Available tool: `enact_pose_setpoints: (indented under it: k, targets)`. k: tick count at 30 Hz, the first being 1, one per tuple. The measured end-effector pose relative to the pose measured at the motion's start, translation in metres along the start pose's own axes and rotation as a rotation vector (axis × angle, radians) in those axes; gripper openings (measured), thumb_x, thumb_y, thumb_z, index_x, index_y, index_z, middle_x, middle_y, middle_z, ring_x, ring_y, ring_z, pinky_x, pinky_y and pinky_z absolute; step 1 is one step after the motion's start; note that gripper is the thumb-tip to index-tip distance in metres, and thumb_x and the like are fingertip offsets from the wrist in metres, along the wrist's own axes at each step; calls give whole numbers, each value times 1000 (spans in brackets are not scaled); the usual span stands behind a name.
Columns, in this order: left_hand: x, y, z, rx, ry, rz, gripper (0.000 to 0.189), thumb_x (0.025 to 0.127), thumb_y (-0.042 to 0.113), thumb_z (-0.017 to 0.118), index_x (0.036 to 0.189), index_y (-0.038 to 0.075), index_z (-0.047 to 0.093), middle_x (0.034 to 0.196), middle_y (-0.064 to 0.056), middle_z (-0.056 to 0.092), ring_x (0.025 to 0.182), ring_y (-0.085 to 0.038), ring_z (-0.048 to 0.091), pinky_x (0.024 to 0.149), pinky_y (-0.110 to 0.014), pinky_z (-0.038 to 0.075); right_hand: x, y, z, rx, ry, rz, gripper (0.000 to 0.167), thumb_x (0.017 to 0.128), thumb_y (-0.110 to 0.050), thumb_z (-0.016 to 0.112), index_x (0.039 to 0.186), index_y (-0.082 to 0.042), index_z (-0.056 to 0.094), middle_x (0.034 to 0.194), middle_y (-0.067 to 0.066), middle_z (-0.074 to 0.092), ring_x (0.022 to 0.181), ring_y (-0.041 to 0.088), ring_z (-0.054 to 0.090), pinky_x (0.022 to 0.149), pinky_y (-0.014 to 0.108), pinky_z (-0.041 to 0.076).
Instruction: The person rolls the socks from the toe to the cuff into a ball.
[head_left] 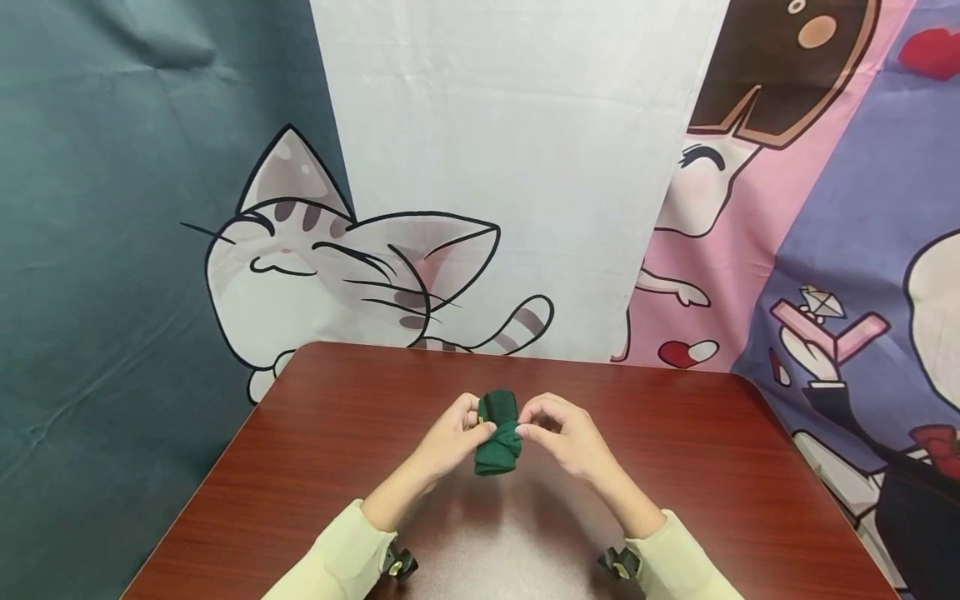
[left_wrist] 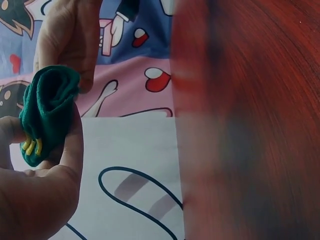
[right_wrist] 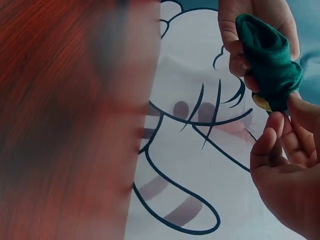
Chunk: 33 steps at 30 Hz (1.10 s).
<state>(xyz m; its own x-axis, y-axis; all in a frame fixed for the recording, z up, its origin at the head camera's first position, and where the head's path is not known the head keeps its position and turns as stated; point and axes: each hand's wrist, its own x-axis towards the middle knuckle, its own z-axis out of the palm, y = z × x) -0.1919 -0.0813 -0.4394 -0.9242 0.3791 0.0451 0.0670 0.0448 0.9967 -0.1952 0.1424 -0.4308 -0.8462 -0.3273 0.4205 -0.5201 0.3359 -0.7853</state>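
Note:
A rolled green sock (head_left: pixel 498 450), a thick soft bundle with a dark band near its far end, is held up over the table between both hands. My left hand (head_left: pixel 454 435) grips its left side, thumb on the near face and fingers behind. At its right edge, my right hand (head_left: pixel 564 435) pinches the fabric between thumb and fingertips. Coiled layers show at one end of the sock (left_wrist: pixel 50 107) in the left wrist view, with small yellow marks near the left fingers. The right wrist view shows a yellow patch low on the sock (right_wrist: pixel 270 65), close to the right fingertips.
The red-brown wooden table (head_left: pixel 337 500) has rounded far corners. Behind it hangs a cloth backdrop (head_left: pixel 510 150) with a cartoon cat and figures. Pale sleeves (head_left: pixel 337 554) and small dark wrist-worn devices (head_left: pixel 400 564) are at both wrists.

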Motion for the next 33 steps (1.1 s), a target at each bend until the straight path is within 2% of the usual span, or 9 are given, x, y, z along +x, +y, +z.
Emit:
enact_pose_setpoints:
  k: [4,10,12,16,19,21,26,29,33]
  targets:
    - [0,2,2,23,35,0,24,99,12,60,114,0,46,94,-11,69,83,-16,69,77,-30,58,-1,1,0,-19,20,-45,10,90,-9,76,90,-16,69,97,-2,68,83,9,61,69,25,52]
    - [2,7,3,-7,111,-19,24,98,13,60,114,-1,48,92,-10,68,80,-14,68,76,-29,57,-3,-5,2,128,53,-56,4,95,-1,67,94,-4,63,104,9,69,93,12,65,80,24,54]
    - [2,9,4,-54,124,-26,24,97,11,59,113,-2,48,89,-9,67,78,-13,67,74,-28,57,-3,-6,2,161,26,-38,6,96,-1,65,95,-5,61,101,9,68,90,13,64,78,24,53]
    - [2,14,4,-150,156,-27,20,96,8,57,109,-3,47,81,-4,65,71,-9,65,69,-25,55,-3,-3,0,208,-80,-12,6,99,-3,61,98,-8,57,94,6,60,81,16,58,70,25,50]
    - [1,20,4,-214,181,-31,19,96,8,56,108,-3,46,78,-3,64,67,-8,65,66,-24,56,-3,-6,-1,210,-131,-9,6,100,-4,60,99,-8,56,86,4,54,76,15,54,65,26,47]
    - [1,24,4,-261,199,-39,18,97,8,56,108,-3,46,79,-4,64,66,-8,64,66,-24,56,-3,-9,-1,166,-133,-20,7,98,-7,64,99,-10,58,80,0,51,71,10,50,60,24,43]
    - [2,36,7,-465,249,-57,21,99,6,53,114,-9,49,93,-9,63,77,-12,67,71,-30,59,-5,-16,7,23,-69,-114,18,90,-11,76,90,-20,60,71,-8,45,61,2,40,52,20,35]
    - [4,42,11,-589,279,-43,28,100,4,50,121,-14,50,102,-12,65,88,-16,70,77,-34,59,-8,-18,18,-3,8,-200,22,87,-7,78,85,-20,60,68,-7,45,60,3,40,51,20,34]
    - [8,46,20,-668,318,-18,35,102,2,46,132,-16,46,113,-15,66,102,-18,69,86,-34,58,-11,-21,36,-43,91,-288,24,86,-7,79,80,-19,58,68,-1,48,59,8,43,51,17,35]
